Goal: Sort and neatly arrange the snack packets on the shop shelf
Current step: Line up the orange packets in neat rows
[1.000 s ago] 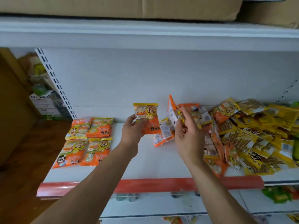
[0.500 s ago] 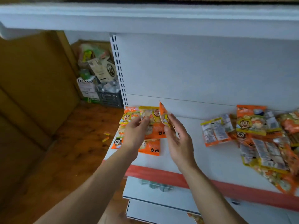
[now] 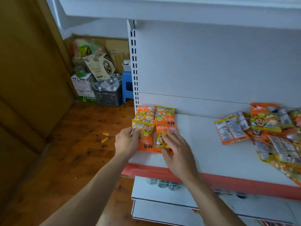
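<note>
At the far left end of the white shelf (image 3: 203, 144), hard against the slotted upright (image 3: 134, 70), you are building a tidy block of orange snack packets. Your left hand (image 3: 126, 141) pinches the outer edge of the front-left packet (image 3: 146, 136), fingers curled round it, probably so you can square it against its neighbour. Your right hand (image 3: 178, 150) lies on the front-right packet (image 3: 162, 130) with fingers spread and fairly straight, pressing it flat rather than gripping it. Both packets sit just in front of the back pair (image 3: 164, 115), which rests against the rear panel, and slightly overlap it, so the four read as two neat columns. Starting from the corner makes sense, since the upright and back wall give you straight edges to line up on. Well apart to the right, across bare shelf, the loose heap (image 3: 267, 126) lies jumbled, some packets face down, so most of the sorting looks undone. Below runs the red price strip (image 3: 228, 181); two small wrappers (image 3: 105, 137) lie on the wooden floor.
</note>
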`<state>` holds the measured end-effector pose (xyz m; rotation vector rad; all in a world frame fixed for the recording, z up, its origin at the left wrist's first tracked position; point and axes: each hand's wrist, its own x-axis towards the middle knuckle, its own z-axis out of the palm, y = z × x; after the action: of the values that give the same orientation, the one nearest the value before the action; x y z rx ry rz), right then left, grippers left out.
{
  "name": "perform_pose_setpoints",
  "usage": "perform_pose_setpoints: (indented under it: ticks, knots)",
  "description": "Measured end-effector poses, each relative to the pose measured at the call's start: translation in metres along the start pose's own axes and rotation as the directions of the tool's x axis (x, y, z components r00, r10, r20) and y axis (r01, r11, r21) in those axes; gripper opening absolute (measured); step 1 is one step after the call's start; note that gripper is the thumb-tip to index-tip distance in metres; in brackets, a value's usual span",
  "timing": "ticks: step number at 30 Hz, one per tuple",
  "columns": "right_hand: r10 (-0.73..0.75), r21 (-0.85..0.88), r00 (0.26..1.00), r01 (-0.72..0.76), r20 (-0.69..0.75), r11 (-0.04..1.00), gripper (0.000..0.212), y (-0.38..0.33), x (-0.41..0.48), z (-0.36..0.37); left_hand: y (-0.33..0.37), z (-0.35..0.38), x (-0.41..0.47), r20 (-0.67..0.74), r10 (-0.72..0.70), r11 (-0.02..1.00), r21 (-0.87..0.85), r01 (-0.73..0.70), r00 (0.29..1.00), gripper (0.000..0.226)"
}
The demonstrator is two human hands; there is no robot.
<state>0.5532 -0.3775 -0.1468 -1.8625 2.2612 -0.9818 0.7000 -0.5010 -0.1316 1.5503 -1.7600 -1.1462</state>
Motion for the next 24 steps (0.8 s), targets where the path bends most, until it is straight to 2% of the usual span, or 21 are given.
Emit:
perform_pose_setpoints:
  ticks: [3,5,7,9,11,16,24]
  knots:
    - [0.008,-0.077,0.997,-0.013,-0.075,0.997,0.039,-0.004,0.002,0.003,-0.006,0.002,0.005,0.01,0.054,0.99,0.13,-0.055,0.999,0.055]
    - [0.002,-0.081,0.989,-0.014,-0.15,0.997,0.032,-0.007,0.007,0.003,-0.012,-0.001,0.003,0.002,0.213,0.961,0.182,-0.21,0.977,0.059]
    - [0.006,-0.086,0.991,-0.018,-0.136,0.996,0.032,-0.009,0.014,0.004,-0.016,-0.006,0.003,0.044,0.435,0.868,0.245,-0.432,0.899,0.056]
    - [0.033,-0.135,0.998,-0.04,-0.054,0.99,0.036,-0.008,0.019,0.007,-0.019,-0.01,0.006,0.151,0.557,0.756,0.315,-0.574,0.817,0.053]
    - [0.076,-0.162,0.997,-0.07,0.03,0.984,0.04,-0.008,0.021,0.011,-0.021,-0.011,0.011,0.256,0.556,0.695,0.378,-0.611,0.791,0.054]
    - [0.065,-0.173,0.997,-0.057,0.04,0.983,0.051,-0.009,0.022,0.015,-0.021,-0.005,0.021,0.385,0.49,0.599,0.503,-0.623,0.782,0.056]
    - [0.161,-0.187,0.981,-0.139,0.11,0.972,0.057,-0.015,0.031,0.013,-0.017,-0.006,0.022,0.415,0.449,0.563,0.556,-0.611,0.791,0.062]
